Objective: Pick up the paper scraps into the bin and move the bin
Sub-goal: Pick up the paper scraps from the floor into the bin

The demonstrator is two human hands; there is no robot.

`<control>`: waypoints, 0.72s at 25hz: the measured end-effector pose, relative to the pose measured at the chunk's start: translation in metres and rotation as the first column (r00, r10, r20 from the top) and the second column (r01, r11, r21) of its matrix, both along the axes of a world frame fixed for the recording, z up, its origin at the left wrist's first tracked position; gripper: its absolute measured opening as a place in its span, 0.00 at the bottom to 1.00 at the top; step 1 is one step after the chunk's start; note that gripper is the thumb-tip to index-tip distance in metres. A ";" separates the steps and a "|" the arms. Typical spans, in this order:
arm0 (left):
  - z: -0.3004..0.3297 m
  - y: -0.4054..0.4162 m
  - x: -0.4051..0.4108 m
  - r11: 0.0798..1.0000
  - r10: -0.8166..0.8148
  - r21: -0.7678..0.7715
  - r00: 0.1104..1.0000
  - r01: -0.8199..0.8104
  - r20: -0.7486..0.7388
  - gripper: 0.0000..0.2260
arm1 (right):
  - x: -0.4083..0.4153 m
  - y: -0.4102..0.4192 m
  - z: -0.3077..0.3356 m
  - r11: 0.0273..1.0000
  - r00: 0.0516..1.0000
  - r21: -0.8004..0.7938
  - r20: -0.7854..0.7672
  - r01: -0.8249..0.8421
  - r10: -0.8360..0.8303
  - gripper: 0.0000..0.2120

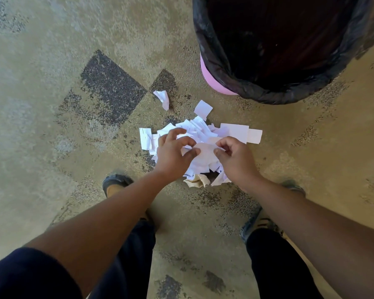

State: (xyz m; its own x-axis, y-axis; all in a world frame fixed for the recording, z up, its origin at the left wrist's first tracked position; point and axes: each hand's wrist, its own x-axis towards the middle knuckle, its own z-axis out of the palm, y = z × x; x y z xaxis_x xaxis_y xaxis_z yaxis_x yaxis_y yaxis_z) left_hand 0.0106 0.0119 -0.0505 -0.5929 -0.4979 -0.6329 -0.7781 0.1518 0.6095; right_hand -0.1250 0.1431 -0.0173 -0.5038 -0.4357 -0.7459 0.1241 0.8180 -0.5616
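Observation:
A heap of white paper scraps (205, 134) lies on the carpet in front of my feet. My left hand (173, 152) rests on the heap's left side with fingers curled around scraps. My right hand (235, 158) is on the right side, thumb and fingers pinching paper at the heap's middle. One loose crumpled scrap (162, 98) lies apart to the upper left, and a square scrap (203, 109) sits just beyond the heap. The pink bin (209, 78), lined with a black bag (225, 70), stands open at the upper right, a short way beyond the heap.
The floor is tan carpet with dark grey diamond patches (110, 87). My two shoes (115, 182) stand either side of the heap, close behind it. A beige crumpled piece (198, 181) lies at the heap's near edge.

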 end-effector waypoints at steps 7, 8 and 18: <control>0.036 -0.012 0.003 0.874 0.468 0.100 0.880 -0.475 0.084 0.03 | -0.004 0.020 -0.015 0.989 0.999 0.137 -0.025 0.047 -0.044 0.16; 0.043 -0.011 0.003 0.787 0.590 0.131 0.797 -0.603 0.128 0.05 | -0.006 0.022 -0.021 0.985 0.999 0.174 -0.032 -0.001 0.007 0.20; 0.064 0.012 0.024 0.441 0.812 0.308 0.521 -0.843 0.264 0.05 | -0.017 -0.014 -0.072 0.648 0.666 0.508 -0.179 -0.568 0.724 0.24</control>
